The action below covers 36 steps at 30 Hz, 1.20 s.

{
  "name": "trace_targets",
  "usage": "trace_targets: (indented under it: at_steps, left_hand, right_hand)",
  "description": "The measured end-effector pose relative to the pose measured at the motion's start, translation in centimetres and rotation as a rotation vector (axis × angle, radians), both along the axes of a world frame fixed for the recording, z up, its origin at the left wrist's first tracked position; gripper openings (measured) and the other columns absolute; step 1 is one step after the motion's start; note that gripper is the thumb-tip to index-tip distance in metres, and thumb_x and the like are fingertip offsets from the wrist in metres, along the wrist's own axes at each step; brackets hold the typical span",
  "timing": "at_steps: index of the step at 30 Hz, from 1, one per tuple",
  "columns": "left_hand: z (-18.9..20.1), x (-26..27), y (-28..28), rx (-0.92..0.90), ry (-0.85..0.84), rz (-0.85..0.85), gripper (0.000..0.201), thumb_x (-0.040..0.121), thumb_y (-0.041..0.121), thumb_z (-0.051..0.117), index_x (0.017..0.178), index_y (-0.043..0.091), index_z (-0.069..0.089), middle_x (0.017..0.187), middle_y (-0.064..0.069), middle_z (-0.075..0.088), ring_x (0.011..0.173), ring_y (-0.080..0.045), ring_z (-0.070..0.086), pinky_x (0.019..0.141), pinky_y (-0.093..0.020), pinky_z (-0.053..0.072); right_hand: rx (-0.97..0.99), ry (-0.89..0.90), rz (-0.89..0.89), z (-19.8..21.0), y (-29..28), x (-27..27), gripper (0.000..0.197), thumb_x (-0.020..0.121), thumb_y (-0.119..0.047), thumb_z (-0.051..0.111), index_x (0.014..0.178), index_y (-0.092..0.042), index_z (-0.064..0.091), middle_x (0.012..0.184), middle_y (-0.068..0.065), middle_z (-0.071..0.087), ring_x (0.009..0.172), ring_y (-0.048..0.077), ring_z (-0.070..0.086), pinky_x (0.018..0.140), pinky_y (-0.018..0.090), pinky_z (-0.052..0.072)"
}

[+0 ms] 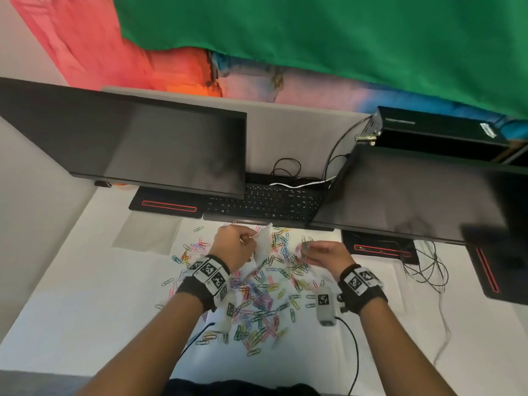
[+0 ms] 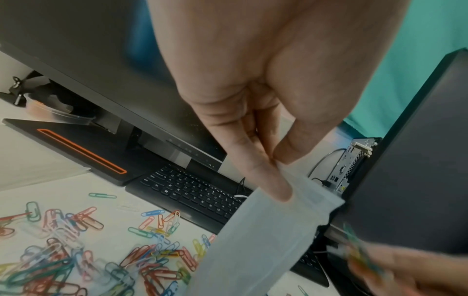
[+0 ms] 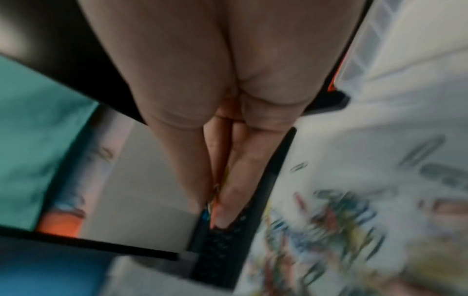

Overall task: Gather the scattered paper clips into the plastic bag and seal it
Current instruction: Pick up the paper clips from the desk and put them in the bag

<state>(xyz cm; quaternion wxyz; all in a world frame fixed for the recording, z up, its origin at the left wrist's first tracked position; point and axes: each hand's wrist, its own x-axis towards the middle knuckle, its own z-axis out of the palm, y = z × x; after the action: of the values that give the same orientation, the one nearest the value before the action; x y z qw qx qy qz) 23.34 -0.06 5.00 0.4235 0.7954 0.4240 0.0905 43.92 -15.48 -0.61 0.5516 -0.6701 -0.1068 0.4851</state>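
Note:
Several coloured paper clips (image 1: 258, 298) lie scattered over the white table (image 1: 85, 295); the left wrist view shows them too (image 2: 76, 250). My left hand (image 1: 245, 242) pinches the top edge of a small translucent plastic bag (image 1: 263, 245) between thumb and forefinger, and the bag (image 2: 255, 240) hangs down above the clips. To its right, my right hand (image 1: 307, 250) is raised above the table and pinches a small bunch of paper clips (image 1: 305, 245) between thumb and fingers. The right wrist view is blurred; coloured clips (image 3: 211, 208) show between the fingertips.
A black keyboard (image 1: 265, 202) lies just beyond the clips. Two dark monitors (image 1: 128, 147) (image 1: 414, 195) overhang the back of the table on red-striped stands (image 1: 168, 205). Cables (image 1: 428, 270) trail at the right, and a small black computer box (image 1: 434, 130) sits behind.

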Motion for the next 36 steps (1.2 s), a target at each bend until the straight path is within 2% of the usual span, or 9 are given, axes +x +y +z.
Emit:
trace_targets:
  at_steps: [7, 13, 17, 21, 24, 27, 29, 32, 36]
  left_hand:
    - [-0.6, 1.6, -1.3, -0.022, -0.009, -0.084, 0.023, 0.094, 0.01, 0.056, 0.106, 0.015, 0.074, 0.07, 0.0, 0.072, 0.061, -0.016, 0.072, 0.063, -0.027, 0.061]
    - [-1.0, 2.4, -2.1, -0.035, -0.027, -0.138, 0.02, 0.096, 0.018, 0.059, 0.108, 0.018, 0.074, 0.074, 0.006, 0.069, 0.058, -0.012, 0.071, 0.062, -0.03, 0.061]
    - [-1.1, 2.6, -2.2, -0.024, -0.074, -0.161, 0.019, 0.095, 0.013, 0.06, 0.107, 0.015, 0.075, 0.087, -0.004, 0.075, 0.061, -0.018, 0.072, 0.062, -0.031, 0.061]
    - [-1.1, 2.6, -1.5, -0.05, -0.076, -0.119, 0.019, 0.094, 0.013, 0.061, 0.107, 0.014, 0.075, 0.08, -0.003, 0.074, 0.061, -0.018, 0.072, 0.067, -0.033, 0.062]
    - [-0.8, 2.3, -0.7, -0.04, -0.077, -0.077, 0.019, 0.094, 0.013, 0.06, 0.105, 0.015, 0.075, 0.066, 0.004, 0.069, 0.061, -0.016, 0.071, 0.063, -0.02, 0.058]
    - [-0.2, 1.8, 0.4, -0.017, -0.075, -0.047, 0.022, 0.094, 0.01, 0.057, 0.099, 0.021, 0.076, 0.066, 0.004, 0.072, 0.059, -0.011, 0.07, 0.057, -0.018, 0.057]
    - [-0.1, 1.3, 1.4, 0.0, -0.096, -0.023, 0.024, 0.093, 0.011, 0.057, 0.095, 0.024, 0.077, 0.069, 0.004, 0.074, 0.056, -0.007, 0.069, 0.061, -0.026, 0.061]
    - [0.1, 0.5, 2.6, 0.006, -0.143, 0.015, 0.022, 0.092, 0.013, 0.059, 0.095, 0.023, 0.078, 0.074, 0.006, 0.075, 0.056, -0.007, 0.07, 0.06, -0.033, 0.062]
    - [0.3, -0.4, 3.6, -0.001, -0.139, 0.044, 0.019, 0.093, 0.012, 0.06, 0.1, 0.019, 0.077, 0.077, 0.005, 0.074, 0.057, -0.009, 0.07, 0.054, -0.019, 0.055]
  right_hand:
    - [0.078, 0.192, 0.134, 2.3, 2.6, -4.2, 0.03, 0.081, 0.008, 0.066, 0.111, 0.006, 0.064, 0.1, 0.02, 0.071, 0.087, 0.024, 0.071, 0.073, 0.024, 0.058]
    - [0.014, -0.043, 0.158, 2.0, 4.2, -5.4, 0.018, 0.083, 0.01, 0.06, 0.09, -0.001, 0.074, 0.095, 0.028, 0.069, 0.086, 0.03, 0.068, 0.085, 0.034, 0.055]
    - [-0.142, -0.518, 0.242, 2.6, 4.8, -6.0, 0.019, 0.077, 0.005, 0.061, 0.086, -0.004, 0.076, 0.071, 0.006, 0.07, 0.057, 0.009, 0.063, 0.055, 0.015, 0.052]
    - [-0.159, -0.877, 0.404, 1.9, 5.2, -5.8, 0.022, 0.08, -0.001, 0.062, 0.085, -0.014, 0.079, 0.082, 0.0, 0.075, 0.069, 0.005, 0.061, 0.066, 0.004, 0.042]
    - [-0.026, -0.82, 0.445, 2.9, 5.2, -5.3, 0.031, 0.082, 0.007, 0.056, 0.089, -0.014, 0.078, 0.089, -0.002, 0.074, 0.076, 0.003, 0.064, 0.073, 0.006, 0.047]
    - [0.048, -0.722, 0.216, 2.4, 4.8, -2.7, 0.029, 0.084, 0.007, 0.058, 0.08, -0.016, 0.075, 0.082, -0.002, 0.073, 0.072, 0.004, 0.067, 0.072, 0.02, 0.056]
    - [-0.114, -0.784, 0.155, 0.1, 4.3, -0.2, 0.029, 0.085, 0.004, 0.057, 0.089, -0.02, 0.073, 0.094, 0.001, 0.073, 0.085, 0.011, 0.068, 0.082, 0.028, 0.056]
    - [-0.49, -0.903, 0.408, -4.1, 3.3, 1.9, 0.044, 0.088, -0.008, 0.058, 0.132, -0.015, 0.054, 0.138, 0.01, 0.053, 0.126, 0.025, 0.05, 0.109, 0.03, 0.036]
    - [-0.441, -0.965, 0.613, -7.2, 2.9, 1.0, 0.054, 0.093, -0.015, 0.053, 0.144, -0.017, 0.038, 0.153, 0.007, 0.034, 0.14, 0.02, 0.032, 0.116, 0.024, 0.019]
